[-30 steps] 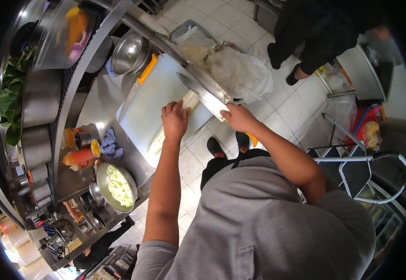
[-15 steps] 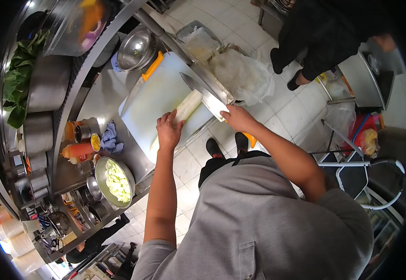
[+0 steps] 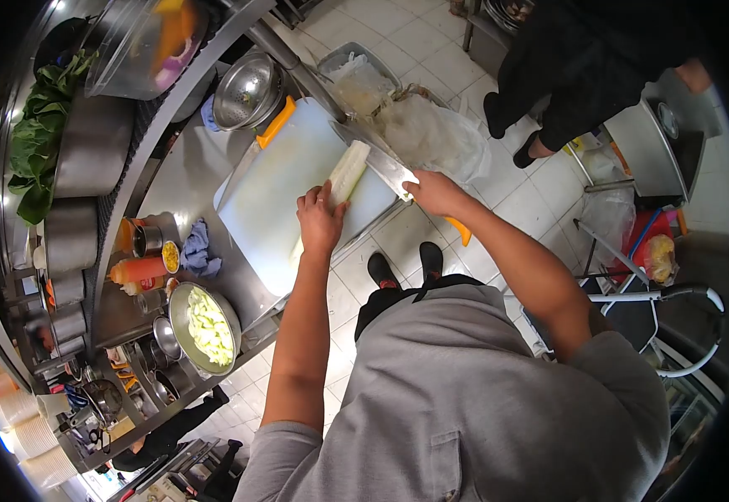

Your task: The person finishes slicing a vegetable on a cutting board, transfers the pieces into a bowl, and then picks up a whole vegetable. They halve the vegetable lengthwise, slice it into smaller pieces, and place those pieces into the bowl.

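Observation:
A long, pale-green vegetable [image 3: 350,170], perhaps a halved cucumber, lies on the white cutting board [image 3: 268,188]. My left hand [image 3: 320,222] grips it from above near its middle, fingers bent around it; part of it is hidden under the hand. My right hand [image 3: 438,195] is closed around the handle of a large kitchen knife [image 3: 388,165], whose orange end shows below the hand. The wide blade is to the right of the vegetable, over the board's near edge. A steel bowl [image 3: 235,316] of cut pale-green pieces [image 3: 210,326] stands to the left.
A second knife [image 3: 277,123] with an orange handle lies along the board's far edge. Beyond are a colander [image 3: 247,90], a blue cloth [image 3: 200,249] and a sauce bottle [image 3: 137,270]. A lined bin [image 3: 431,134] stands past the counter; another person's legs [image 3: 549,92] are at upper right.
My left hand has shifted right and slightly up with the vegetable. The right hand has risen a little with the knife, and more of its orange handle end shows.

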Demonstrator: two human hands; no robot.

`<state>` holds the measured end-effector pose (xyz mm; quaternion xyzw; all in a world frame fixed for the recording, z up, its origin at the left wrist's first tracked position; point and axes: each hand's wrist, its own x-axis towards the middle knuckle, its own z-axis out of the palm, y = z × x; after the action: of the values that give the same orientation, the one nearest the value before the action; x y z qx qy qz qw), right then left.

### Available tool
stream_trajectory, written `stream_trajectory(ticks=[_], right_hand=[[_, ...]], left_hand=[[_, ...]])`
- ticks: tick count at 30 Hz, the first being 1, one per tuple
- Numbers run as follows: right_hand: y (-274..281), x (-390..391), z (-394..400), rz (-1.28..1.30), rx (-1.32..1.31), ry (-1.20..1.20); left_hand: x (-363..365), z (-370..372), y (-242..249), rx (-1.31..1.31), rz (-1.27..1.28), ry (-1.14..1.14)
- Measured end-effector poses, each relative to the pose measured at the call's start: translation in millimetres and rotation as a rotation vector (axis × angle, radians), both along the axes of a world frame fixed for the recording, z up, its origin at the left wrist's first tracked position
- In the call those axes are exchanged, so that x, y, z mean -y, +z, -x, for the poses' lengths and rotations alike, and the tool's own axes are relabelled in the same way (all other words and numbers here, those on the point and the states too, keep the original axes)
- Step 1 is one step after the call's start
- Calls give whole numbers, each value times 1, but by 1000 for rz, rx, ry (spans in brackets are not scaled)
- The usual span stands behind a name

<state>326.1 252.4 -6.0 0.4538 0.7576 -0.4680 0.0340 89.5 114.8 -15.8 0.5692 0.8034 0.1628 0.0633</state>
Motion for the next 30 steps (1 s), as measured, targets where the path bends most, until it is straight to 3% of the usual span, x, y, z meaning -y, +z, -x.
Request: stream_trajectory(ticks=[6,8,15,18,21,25,30], right_hand=[[1,13,-6,81,-51,-1],[25,2,7,318,13,-21],[13,21,7,302,-104,-99],[0,11,22,256,-89,-21],[-9,5,33,170,-107,5],[-3,16,31,252,-72,-19],[-24,48,19,66,-119,20]], left_hand=[[0,-2,2,8,15,-1],[1,-2,2,10,23,1],[-1,-1,7,42,69,13],[2,0,20,0,118,-1],[29,2,36,-36,150,112],[60,12,24,58,151,153],[61,14,20,93,125,153]])
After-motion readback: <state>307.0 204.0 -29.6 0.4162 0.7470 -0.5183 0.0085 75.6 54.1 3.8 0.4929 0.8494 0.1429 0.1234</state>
